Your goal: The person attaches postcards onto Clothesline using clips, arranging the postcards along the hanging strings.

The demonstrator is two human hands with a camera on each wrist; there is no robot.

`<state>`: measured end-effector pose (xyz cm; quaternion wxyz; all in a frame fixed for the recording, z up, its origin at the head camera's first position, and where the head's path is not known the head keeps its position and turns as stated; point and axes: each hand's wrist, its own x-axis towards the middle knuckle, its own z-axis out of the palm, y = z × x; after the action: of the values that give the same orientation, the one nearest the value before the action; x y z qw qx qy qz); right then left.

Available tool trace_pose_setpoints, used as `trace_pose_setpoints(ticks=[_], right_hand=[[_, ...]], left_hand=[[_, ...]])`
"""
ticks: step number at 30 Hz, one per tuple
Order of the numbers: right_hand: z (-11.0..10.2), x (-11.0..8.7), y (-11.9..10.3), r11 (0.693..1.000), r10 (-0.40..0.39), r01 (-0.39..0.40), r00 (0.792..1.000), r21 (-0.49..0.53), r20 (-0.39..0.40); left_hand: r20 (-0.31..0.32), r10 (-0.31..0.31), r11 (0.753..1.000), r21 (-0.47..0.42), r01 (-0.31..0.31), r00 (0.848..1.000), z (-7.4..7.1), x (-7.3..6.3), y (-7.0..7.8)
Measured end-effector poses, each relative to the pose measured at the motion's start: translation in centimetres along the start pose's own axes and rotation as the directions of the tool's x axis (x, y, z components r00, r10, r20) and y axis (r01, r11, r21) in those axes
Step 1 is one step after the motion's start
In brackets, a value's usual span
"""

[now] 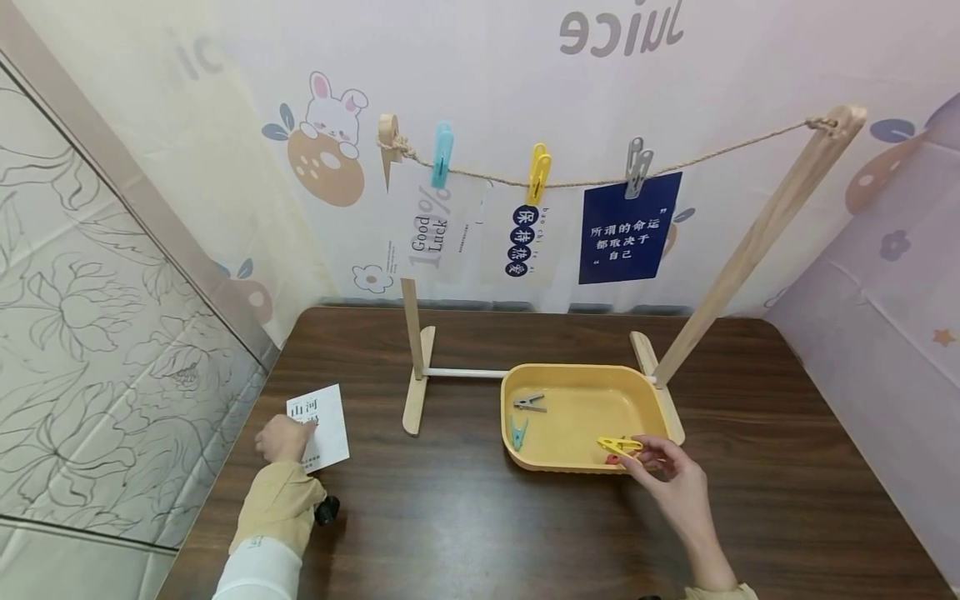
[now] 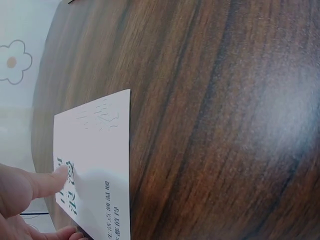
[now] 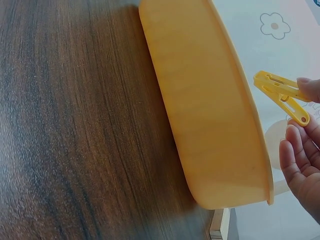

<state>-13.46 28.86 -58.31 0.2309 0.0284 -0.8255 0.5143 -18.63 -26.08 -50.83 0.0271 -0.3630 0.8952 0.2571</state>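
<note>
At the left of the table my left hand (image 1: 285, 437) pinches a white printed card (image 1: 327, 433) by its side. The left wrist view shows the thumb (image 2: 47, 184) on the card's printed face, with other fingers at its edge. My right hand (image 1: 675, 479) holds a yellow clothespin (image 1: 619, 444) between thumb and fingers, over the near right corner of a yellow plastic basin (image 1: 573, 417). In the basin lie a grey clothespin (image 1: 530, 403), a teal clothespin (image 1: 518, 433) and a red clothespin (image 1: 612, 459), partly covered by the yellow one.
Behind the basin stands a wooden rack with a right post (image 1: 750, 242) and a twine line (image 1: 727, 155). From it hang a Good Luck card (image 1: 435, 229), a white card (image 1: 521, 242) and a navy card (image 1: 630, 229), each under a clothespin.
</note>
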Motion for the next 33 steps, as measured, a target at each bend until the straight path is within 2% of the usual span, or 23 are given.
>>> trace_pose_setpoints(ticks=[8,18,33], right_hand=[[0.0,-0.1,-0.2,1.0,0.004,-0.005,1.0,-0.022,-0.001],[0.0,-0.2,-0.1,0.999,0.023,-0.023,1.0,-0.034,-0.002],[0.0,-0.3,-0.8,0.999,0.022,-0.022,1.0,-0.023,-0.001]], left_hand=[[-0.001,-0.062,0.998,0.001,0.062,0.998,0.4,0.2,0.3],[-0.026,-0.048,0.998,0.038,0.049,0.999,0.9,0.3,0.7],[0.038,-0.083,0.996,0.042,0.081,0.996,0.7,0.5,1.0]])
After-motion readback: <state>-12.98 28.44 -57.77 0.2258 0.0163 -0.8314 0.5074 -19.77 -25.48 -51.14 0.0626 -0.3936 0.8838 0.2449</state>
